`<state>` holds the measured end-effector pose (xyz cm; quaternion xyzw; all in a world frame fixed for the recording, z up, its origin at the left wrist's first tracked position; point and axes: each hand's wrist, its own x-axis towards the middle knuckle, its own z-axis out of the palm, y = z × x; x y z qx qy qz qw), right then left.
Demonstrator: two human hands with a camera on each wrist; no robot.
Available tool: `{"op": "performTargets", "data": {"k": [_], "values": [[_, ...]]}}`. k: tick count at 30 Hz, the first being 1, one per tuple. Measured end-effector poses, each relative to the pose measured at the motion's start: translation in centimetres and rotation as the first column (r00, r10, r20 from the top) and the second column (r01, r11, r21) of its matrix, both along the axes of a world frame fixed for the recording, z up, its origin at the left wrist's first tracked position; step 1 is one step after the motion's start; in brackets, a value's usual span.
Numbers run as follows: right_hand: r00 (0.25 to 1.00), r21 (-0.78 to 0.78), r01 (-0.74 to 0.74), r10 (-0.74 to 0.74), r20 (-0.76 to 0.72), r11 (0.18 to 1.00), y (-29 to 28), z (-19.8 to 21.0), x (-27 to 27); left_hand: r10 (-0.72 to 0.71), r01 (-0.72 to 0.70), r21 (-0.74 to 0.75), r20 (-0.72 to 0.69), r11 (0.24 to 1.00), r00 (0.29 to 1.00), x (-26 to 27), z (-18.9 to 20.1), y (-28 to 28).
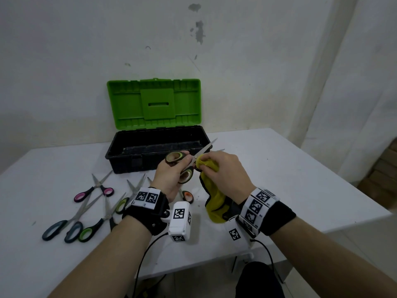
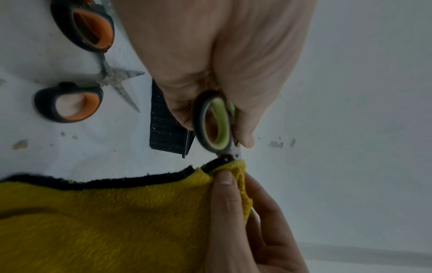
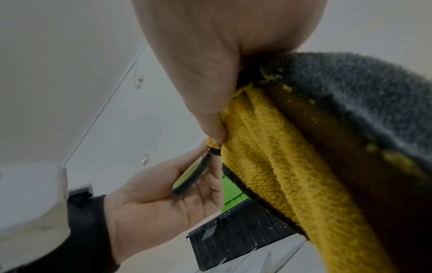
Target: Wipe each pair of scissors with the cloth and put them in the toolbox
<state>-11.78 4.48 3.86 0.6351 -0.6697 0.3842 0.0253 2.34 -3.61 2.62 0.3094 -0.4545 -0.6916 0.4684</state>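
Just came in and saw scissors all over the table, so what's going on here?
A person is cleaning scissors. The left hand holds an open pair of green-handled scissors by the handles, while the right hand pinches a yellow cloth around the blades near the pivot. The toolbox stands open behind them. Several more pairs lie on the table, among them pink-handled scissors and orange-handled scissors.

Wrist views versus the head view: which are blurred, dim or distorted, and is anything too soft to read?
Head view: even, dim light, sharp on the scissors and toolbox, wide-angle bend at the table edges. Left wrist view: the green scissor handle is smeared, the cloth fairly crisp. Right wrist view: dark, grainy; the right hand is close and soft.
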Motion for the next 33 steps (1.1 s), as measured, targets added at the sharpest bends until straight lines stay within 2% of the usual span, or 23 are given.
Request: {"op": "performTargets", "data": {"k": [2, 6, 11, 14, 19, 29, 33], "values": [[1.000, 0.018, -0.001, 0.001, -0.011, 1.000, 0.0, 0.0, 0.1, 0.013, -0.013, 0.020, 0.019, 1.000, 1.000, 0.0, 0.0, -0.1], [1.000, 0.043, -0.003, 0.004, -0.021, 0.999, 0.3, 0.1, 0.0, -0.014, 0.015, -0.007, 0.141, 1.000, 0.990, 0.3, 0.3, -0.1], [0.999, 0.000, 0.033, -0.033, 0.023, 0.999, 0.6, 0.9, -0.6, 0.001, 0.008, -0.033, 0.267, 0.999, 0.964, 0.7, 0.2, -0.5], [0.999, 0.070, 0.041, -0.041, 0.001, 0.997, 0.6, 1.2, -0.7, -0.020, 0.039, -0.051, 0.327, 0.998, 0.945, 0.9, 0.0, -0.6], [0.998, 0.163, 0.062, -0.059, -0.024, 0.985, 0.4, 0.7, -0.6, 0.049, 0.013, -0.148, 0.407, 0.989, 0.912, 0.9, 0.1, -0.3], [0.998, 0.113, 0.065, -0.065, -0.007, 0.991, 0.7, 1.1, -0.8, 0.085, -0.007, -0.193, 0.400, 0.981, 0.912, 1.1, -0.2, -0.7], [0.998, 0.107, 0.055, -0.054, -0.007, 0.993, 0.9, 1.4, -0.6, 0.060, -0.020, -0.121, 0.337, 0.992, 0.939, 0.8, -0.1, -0.5]]}}
